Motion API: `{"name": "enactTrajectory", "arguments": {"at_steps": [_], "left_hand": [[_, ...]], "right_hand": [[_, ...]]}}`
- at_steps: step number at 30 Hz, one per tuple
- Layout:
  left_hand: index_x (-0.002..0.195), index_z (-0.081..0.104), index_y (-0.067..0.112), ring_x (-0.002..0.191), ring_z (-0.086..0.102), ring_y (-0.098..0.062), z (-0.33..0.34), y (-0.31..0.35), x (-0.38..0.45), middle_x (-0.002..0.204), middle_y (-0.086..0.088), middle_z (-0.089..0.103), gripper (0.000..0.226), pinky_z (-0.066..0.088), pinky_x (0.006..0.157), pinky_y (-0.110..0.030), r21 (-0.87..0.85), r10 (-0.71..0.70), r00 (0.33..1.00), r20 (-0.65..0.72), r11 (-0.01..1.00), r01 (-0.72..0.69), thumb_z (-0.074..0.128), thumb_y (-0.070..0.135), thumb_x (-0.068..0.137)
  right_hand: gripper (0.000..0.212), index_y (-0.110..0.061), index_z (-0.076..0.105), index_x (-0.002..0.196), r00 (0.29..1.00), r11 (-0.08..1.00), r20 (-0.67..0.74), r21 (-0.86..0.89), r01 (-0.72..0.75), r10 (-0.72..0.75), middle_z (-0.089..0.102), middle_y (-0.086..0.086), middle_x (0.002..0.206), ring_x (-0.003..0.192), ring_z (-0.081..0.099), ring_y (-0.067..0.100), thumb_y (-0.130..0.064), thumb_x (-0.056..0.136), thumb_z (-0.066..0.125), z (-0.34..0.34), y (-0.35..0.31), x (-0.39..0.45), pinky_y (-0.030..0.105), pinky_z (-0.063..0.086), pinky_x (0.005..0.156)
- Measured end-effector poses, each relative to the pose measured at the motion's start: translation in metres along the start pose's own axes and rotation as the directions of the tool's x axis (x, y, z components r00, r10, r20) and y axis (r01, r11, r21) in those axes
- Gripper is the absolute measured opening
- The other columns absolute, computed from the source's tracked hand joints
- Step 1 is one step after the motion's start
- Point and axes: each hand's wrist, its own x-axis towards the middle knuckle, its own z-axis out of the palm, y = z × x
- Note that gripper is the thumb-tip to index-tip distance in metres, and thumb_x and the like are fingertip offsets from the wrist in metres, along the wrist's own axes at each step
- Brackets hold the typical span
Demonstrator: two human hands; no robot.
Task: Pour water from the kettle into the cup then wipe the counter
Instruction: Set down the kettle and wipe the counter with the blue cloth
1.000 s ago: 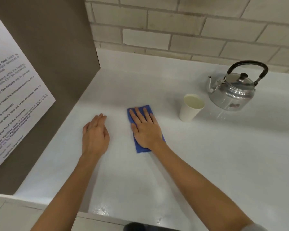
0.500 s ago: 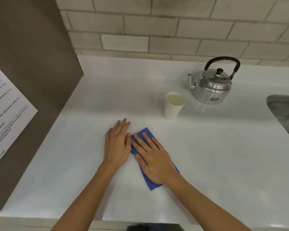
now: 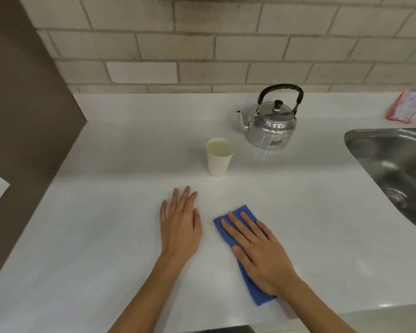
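A silver kettle with a black handle stands upright at the back of the white counter. In front of it, to the left, a white paper cup holds liquid near its rim. My right hand lies flat, palm down, pressing a folded blue cloth onto the counter. The cloth shows beyond my fingertips and again below my wrist. My left hand rests flat on the bare counter just left of the cloth, fingers apart, holding nothing.
A steel sink with a drain is set into the counter at the right. A red and white packet lies behind it. A brown side panel with a white notice closes the left. A brick wall runs along the back.
My right hand has slid the blue cloth to the right and nearer the front edge. The left hand has shifted right too and now sits apart from the cloth.
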Motion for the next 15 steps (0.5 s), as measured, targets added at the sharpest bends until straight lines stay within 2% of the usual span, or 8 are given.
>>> {"name": "enactTrajectory", "arguments": {"at_steps": [3, 6, 8, 10, 12, 14, 15], "left_hand": [[0.146, 0.037, 0.021, 0.15, 0.012, -0.015, 0.006, 0.003, 0.0, 0.16, 0.004, 0.026, 0.047, 0.006, 0.122, -0.042, 0.021, -0.007, 0.999, 0.036, 1.0, 0.006, 0.038, 0.02, 0.1], [0.149, 0.031, 0.021, 0.15, 0.008, -0.013, 0.012, 0.003, -0.002, 0.161, 0.005, 0.021, 0.048, 0.004, 0.122, -0.042, 0.063, -0.013, 0.998, 0.062, 0.998, 0.009, 0.033, 0.024, 0.101], [0.149, 0.032, 0.021, 0.15, 0.01, -0.013, 0.013, 0.003, -0.002, 0.161, 0.006, 0.021, 0.048, 0.004, 0.122, -0.043, 0.074, -0.018, 0.998, 0.06, 0.997, 0.014, 0.033, 0.023, 0.101], [0.148, 0.033, 0.021, 0.15, 0.012, -0.013, 0.012, 0.003, -0.003, 0.16, 0.006, 0.023, 0.048, 0.005, 0.121, -0.042, 0.068, -0.018, 0.998, 0.054, 0.998, 0.014, 0.034, 0.022, 0.1], [0.149, 0.033, 0.022, 0.15, 0.012, -0.013, 0.012, 0.002, -0.003, 0.16, 0.006, 0.024, 0.048, 0.006, 0.122, -0.041, 0.065, -0.012, 0.999, 0.05, 0.998, 0.009, 0.034, 0.023, 0.101], [0.15, 0.031, 0.023, 0.15, 0.01, -0.011, 0.011, 0.003, -0.004, 0.16, 0.007, 0.022, 0.048, 0.004, 0.122, -0.04, 0.065, -0.01, 0.998, 0.057, 0.998, 0.006, 0.033, 0.025, 0.101], [0.15, 0.031, 0.023, 0.15, 0.009, -0.011, 0.011, 0.003, -0.004, 0.16, 0.008, 0.021, 0.048, 0.003, 0.122, -0.04, 0.06, -0.008, 0.998, 0.059, 0.998, 0.005, 0.032, 0.026, 0.102]], "right_hand": [[0.054, -0.04, -0.004, 0.156, 0.974, 0.974, -0.035, -0.035, -0.225, 0.224, -0.003, -0.019, 0.166, 0.155, -0.005, 0.007, -0.044, 0.107, 0.017, -0.018, 0.056, 0.01, 0.028, -0.001, 0.124], [0.055, -0.035, -0.005, 0.158, 0.916, 0.916, -0.051, -0.036, -0.401, 0.399, -0.005, -0.012, 0.168, 0.156, -0.006, 0.014, -0.039, 0.109, 0.02, -0.03, 0.066, 0.057, 0.034, 0.002, 0.125], [0.055, -0.033, -0.003, 0.159, 0.936, 0.936, -0.033, -0.033, -0.35, 0.349, -0.005, -0.012, 0.168, 0.156, -0.007, 0.016, -0.039, 0.109, 0.019, -0.026, 0.05, 0.069, 0.035, 0.001, 0.126], [0.055, -0.036, -0.002, 0.159, 0.983, 0.983, -0.003, -0.021, -0.181, 0.181, -0.005, -0.017, 0.167, 0.155, -0.01, 0.012, -0.042, 0.108, 0.018, -0.014, 0.034, 0.049, 0.034, -0.001, 0.125], [0.053, -0.043, 0.0, 0.158, 0.998, 0.997, 0.018, 0.037, -0.068, 0.067, -0.003, -0.022, 0.166, 0.154, -0.01, 0.005, -0.046, 0.106, 0.014, -0.012, 0.034, 0.014, 0.03, -0.003, 0.124], [0.053, -0.043, 0.008, 0.157, 0.996, 0.996, -0.017, 0.027, -0.089, 0.09, 0.005, -0.02, 0.166, 0.154, 0.0, 0.005, -0.047, 0.104, 0.015, -0.018, 0.061, -0.001, 0.029, 0.004, 0.122], [0.054, -0.037, 0.011, 0.157, 0.989, 0.99, -0.046, -0.007, -0.143, 0.142, 0.009, -0.017, 0.165, 0.155, 0.006, 0.009, -0.045, 0.104, 0.018, -0.023, 0.079, 0.001, 0.03, 0.008, 0.122]]}}
